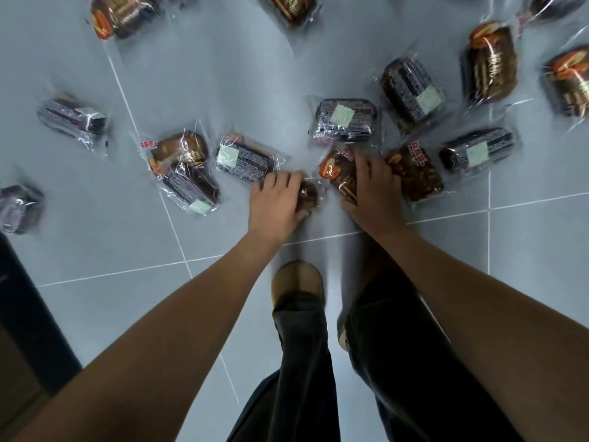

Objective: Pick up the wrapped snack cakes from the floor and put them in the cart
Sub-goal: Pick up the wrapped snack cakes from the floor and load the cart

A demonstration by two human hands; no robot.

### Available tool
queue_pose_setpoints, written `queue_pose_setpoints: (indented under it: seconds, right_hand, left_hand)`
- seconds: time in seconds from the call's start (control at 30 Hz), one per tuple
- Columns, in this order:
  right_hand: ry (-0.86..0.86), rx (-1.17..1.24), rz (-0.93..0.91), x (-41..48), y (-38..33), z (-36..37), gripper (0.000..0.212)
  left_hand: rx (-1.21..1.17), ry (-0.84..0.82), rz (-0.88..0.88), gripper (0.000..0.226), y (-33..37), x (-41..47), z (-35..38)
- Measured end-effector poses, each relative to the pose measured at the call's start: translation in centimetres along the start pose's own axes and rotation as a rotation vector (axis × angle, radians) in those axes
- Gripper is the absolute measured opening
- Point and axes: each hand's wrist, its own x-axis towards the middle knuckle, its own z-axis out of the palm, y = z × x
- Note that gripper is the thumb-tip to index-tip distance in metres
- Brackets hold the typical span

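Floor (223, 74): pale grey tile, smooth, semi-gloss w/ soft sheen, thin light grout lines. Snack cakes (345, 121) all round from 9 to 2 o'clock: clear plastic film wrap, v. glossy, crinkled, white glints; some show printed dark label w/ pale matt sticker, others brown rough-looking cake w/ orange-red print. Cake under left hand (277, 199) at 12 o'clock: same shiny film. Trousers (302, 346) at 6 o'clock: dark cloth, matt, soft folds. Slipper (296, 277): tan, matt, looks like fabric. Dark panel (28, 314) at 8 o'clock: matt, material unclear.
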Motion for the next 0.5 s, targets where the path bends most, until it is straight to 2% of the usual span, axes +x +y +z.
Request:
queue_pose_setpoints:
  seconds: [0.1,0.3,0.5]
  right_hand:
    - [-0.003,0.043,0.045,0.0,-0.6,-0.8,0.076]
    - [-0.021,0.185,0.126,-3.7,-2.2,-5.1,0.071]
    - [0.029,0.320,0.189,-9.5,-2.7,-14.2,0.081]
  left_hand:
    - [-0.131,-0.088,-0.128,0.065,-1.2,-1.4,-0.6]
    - [-0.454,-0.069,-0.419,0.062,-1.5,-5.3,-5.3]
    - [-0.652,-0.021,-0.501,0.066,1.3,-7.6,-14.4]
